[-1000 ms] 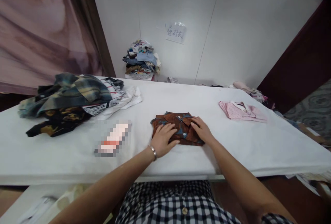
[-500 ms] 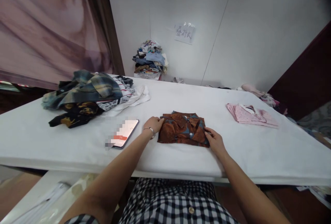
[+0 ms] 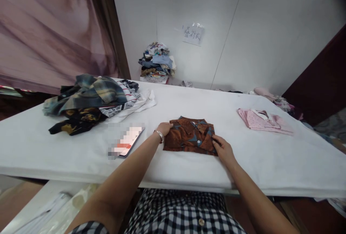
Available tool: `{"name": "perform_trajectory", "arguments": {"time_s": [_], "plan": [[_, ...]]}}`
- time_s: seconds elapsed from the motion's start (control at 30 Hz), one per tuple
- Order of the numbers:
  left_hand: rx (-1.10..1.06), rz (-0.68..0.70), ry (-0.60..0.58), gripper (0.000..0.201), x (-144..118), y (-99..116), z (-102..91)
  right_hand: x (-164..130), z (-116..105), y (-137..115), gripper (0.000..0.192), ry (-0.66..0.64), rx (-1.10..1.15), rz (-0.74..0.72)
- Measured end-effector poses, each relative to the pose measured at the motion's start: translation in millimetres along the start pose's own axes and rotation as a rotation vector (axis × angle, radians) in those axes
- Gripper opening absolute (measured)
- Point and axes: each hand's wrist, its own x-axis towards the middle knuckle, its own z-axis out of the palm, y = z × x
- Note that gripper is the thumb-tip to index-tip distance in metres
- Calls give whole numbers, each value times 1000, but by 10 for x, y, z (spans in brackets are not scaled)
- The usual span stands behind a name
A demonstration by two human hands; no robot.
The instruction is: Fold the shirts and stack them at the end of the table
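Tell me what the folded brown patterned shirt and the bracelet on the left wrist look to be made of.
Folded brown patterned shirt: apparently a thin woven fabric, printed rust-brown with blue shapes, slightly glossy; it folds flat with soft creases and has pale buttons.
Bracelet: probably metal, silvery and shiny, catching light at the left wrist; too small to be sure.

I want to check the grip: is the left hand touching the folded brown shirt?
Touching. The head view shows the left hand with its fingers lying on the left edge of the folded brown shirt.
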Motion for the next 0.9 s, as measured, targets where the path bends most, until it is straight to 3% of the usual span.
{"name": "perform_trajectory", "arguments": {"time_s": [0.33,0.53,0.7,0.9], "plan": [[202,-16,33,26,-88,53,-50,2,-13,-72,33,1,25,24],[177,-19,92,52,-93,-22,-176,7,-12,-114,34,16,22,27],[106,-71,121,45,-65,-121,-300,8,-21,-92,34,1,-6,32],[21,-37,31,51,-98,-45,-136,10,-11,-28,34,-12,-36,16]]}}
